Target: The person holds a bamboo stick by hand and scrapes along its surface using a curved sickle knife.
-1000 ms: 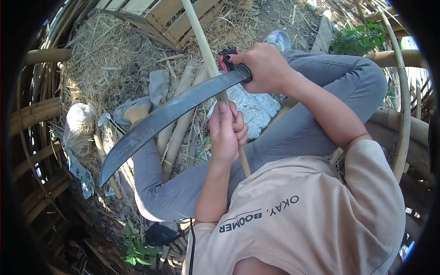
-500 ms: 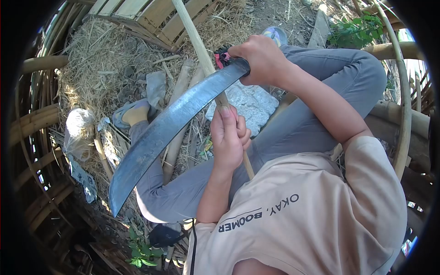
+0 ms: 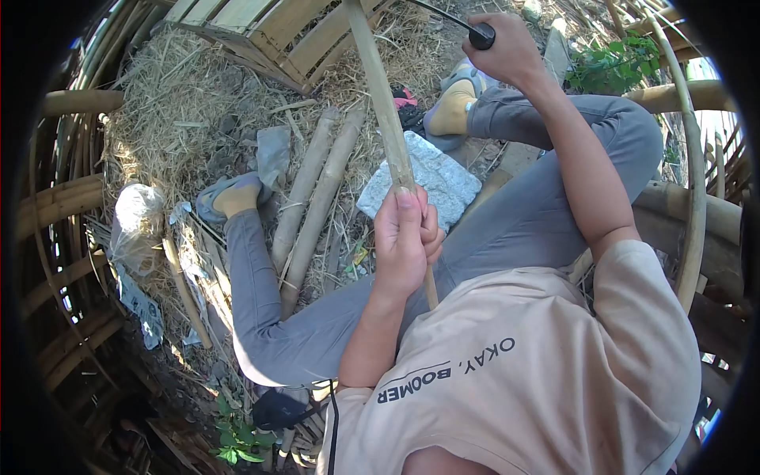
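Observation:
My left hand is wrapped round a pale wooden stick, thumb lying along it. The stick slants up past the top of the view, and its lower end reaches my lap. Up and to the right, my right hand grips a machete by its black handle. Its blade is seen nearly edge-on, pointing to the upper left and running out of view. Blade and stick look apart in the visible part. Behind the stick lies a rough grey stone block, between my legs.
Two wooden poles lie left of the stone. A slatted wooden crate stands at the top. Straw covers the ground, with a clear plastic bag at the left. Bamboo rails border the right side.
My right hand has moved up and away with the machete, whose blade lay broadside across the stick before. The stick's upper part has swung to the right; my left hand has barely moved.

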`<action>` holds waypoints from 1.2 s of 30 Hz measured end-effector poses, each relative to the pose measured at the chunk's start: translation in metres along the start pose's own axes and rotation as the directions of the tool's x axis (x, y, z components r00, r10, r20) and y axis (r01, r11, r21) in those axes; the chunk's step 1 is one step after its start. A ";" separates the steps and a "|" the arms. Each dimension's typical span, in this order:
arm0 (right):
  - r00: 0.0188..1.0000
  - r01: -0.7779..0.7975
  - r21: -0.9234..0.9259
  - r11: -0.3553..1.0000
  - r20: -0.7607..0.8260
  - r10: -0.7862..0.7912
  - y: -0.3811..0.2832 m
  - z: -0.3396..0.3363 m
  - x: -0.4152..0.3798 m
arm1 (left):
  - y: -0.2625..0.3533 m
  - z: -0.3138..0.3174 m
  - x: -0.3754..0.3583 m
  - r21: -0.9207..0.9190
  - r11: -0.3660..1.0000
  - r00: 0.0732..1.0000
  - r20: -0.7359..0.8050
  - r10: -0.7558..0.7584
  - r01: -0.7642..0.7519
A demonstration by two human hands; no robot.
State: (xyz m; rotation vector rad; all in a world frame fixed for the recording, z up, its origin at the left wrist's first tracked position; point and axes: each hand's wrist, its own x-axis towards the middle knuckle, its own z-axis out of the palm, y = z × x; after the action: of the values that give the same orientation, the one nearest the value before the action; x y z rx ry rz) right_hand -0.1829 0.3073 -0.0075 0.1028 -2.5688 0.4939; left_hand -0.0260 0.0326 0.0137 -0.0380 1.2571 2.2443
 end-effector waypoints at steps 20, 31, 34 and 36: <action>0.833 0.091 0.224 0.970 0.516 -0.197 -0.112 -0.002 -0.044 | -0.004 -0.011 0.010 -0.058 0.994 0.977 -0.187 -0.098 0.088; 0.882 0.062 0.260 0.964 0.437 -0.174 -0.108 0.007 -0.048 | -0.005 -0.004 0.001 -0.007 0.998 0.978 -0.199 -0.067 0.067; 0.905 0.092 0.213 0.973 0.390 -0.171 -0.102 0.010 -0.045 | -0.006 -0.004 -0.001 -0.008 0.998 0.980 -0.190 -0.056 0.055; 0.949 0.052 0.216 0.975 0.292 -0.115 -0.085 0.019 -0.034 | -0.004 -0.003 -0.002 0.006 0.999 0.984 -0.172 -0.043 0.044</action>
State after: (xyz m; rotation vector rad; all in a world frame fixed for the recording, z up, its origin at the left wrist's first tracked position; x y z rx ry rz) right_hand -0.1482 0.2202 -0.0122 0.3883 -2.7868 0.7636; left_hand -0.0233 0.0309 0.0092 -0.2581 1.3424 2.2361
